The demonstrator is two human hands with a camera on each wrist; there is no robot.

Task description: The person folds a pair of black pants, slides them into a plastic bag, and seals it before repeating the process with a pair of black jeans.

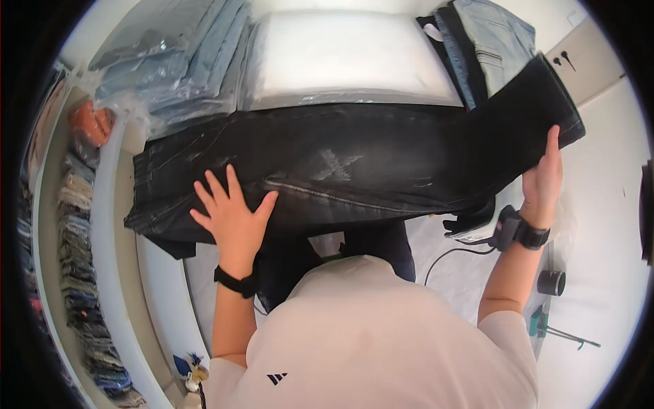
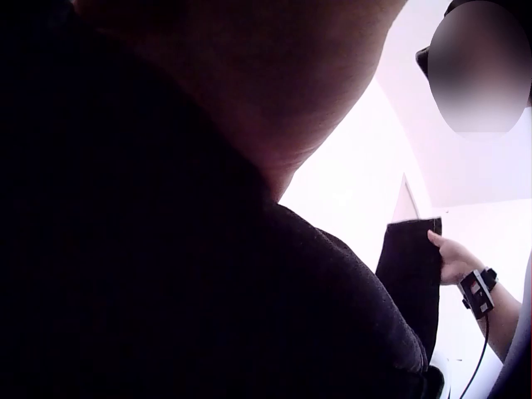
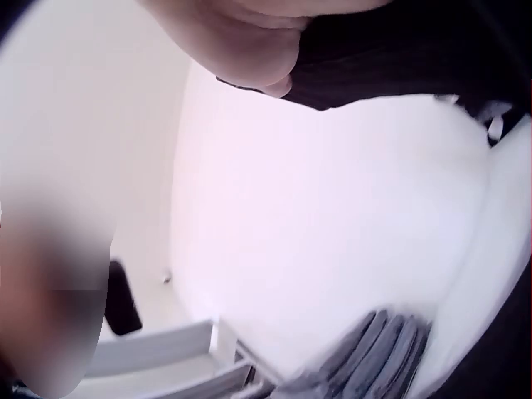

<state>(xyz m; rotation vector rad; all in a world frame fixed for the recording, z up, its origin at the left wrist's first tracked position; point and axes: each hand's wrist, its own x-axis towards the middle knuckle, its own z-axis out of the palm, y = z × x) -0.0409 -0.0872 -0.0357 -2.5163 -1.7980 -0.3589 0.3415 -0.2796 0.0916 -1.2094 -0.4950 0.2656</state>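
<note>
A pair of black jeans (image 1: 402, 146) lies folded lengthwise across the surface in front of the person, with scuffed pale marks mid-leg. My left hand (image 1: 235, 225) rests flat on the upper part near the waistband, fingers spread. At the other end, my right hand (image 1: 543, 180) holds the edge of the leg close to the hem, which is raised and angled away to the upper right. In the left wrist view the thumb of that right hand (image 2: 457, 259) lies over the fabric edge, with its other fingers hidden behind.
Behind the jeans sits a stack of clear plastic bags (image 1: 354, 54). Bagged jeans (image 1: 163, 61) are piled at the back left, and loose light-blue denim (image 1: 501, 41) lies at the back right. Shelves of folded clothes (image 1: 85, 273) line the left side. A cable (image 1: 449, 253) hangs from the right wrist camera.
</note>
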